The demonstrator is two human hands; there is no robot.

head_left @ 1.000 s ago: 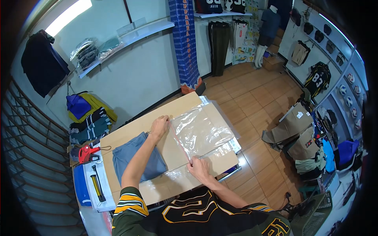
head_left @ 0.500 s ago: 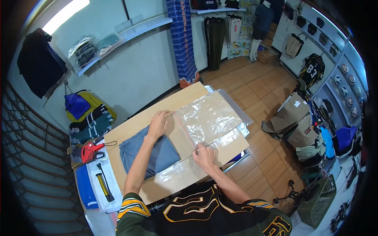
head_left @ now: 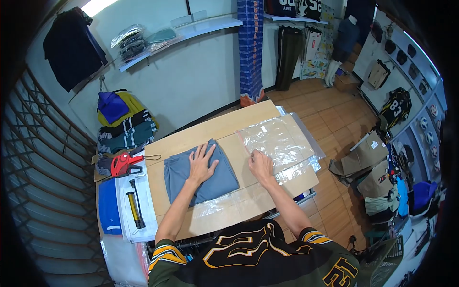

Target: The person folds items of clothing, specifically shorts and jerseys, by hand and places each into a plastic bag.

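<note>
My left hand [head_left: 202,165] lies with spread fingers on a folded grey garment [head_left: 222,179], pressing it flat on the cardboard-topped table. To its right is a clear plastic bag [head_left: 284,138] lying flat, with a reddish strip along its left edge. My right hand [head_left: 261,168] rests at that edge with its fingers curled together on the plastic. Its fingertips are partly hidden, but they appear to pinch the bag. Bare cardboard [head_left: 229,150] shows between garment and bag.
Left of the cardboard are a red tape dispenser [head_left: 125,165], a yellow-and-black hand pump [head_left: 134,210] and a blue packet [head_left: 110,205]. Folded clothes [head_left: 126,136] are piled behind them. Open cardboard boxes [head_left: 361,153] stand on the floor at right. A wall shelf [head_left: 201,32] holds bagged items.
My left hand has left the bag's upper corner and come down onto the grey garment, fingers spread. The right hand has shifted up along the bag's edge. The camera view has turned left.
</note>
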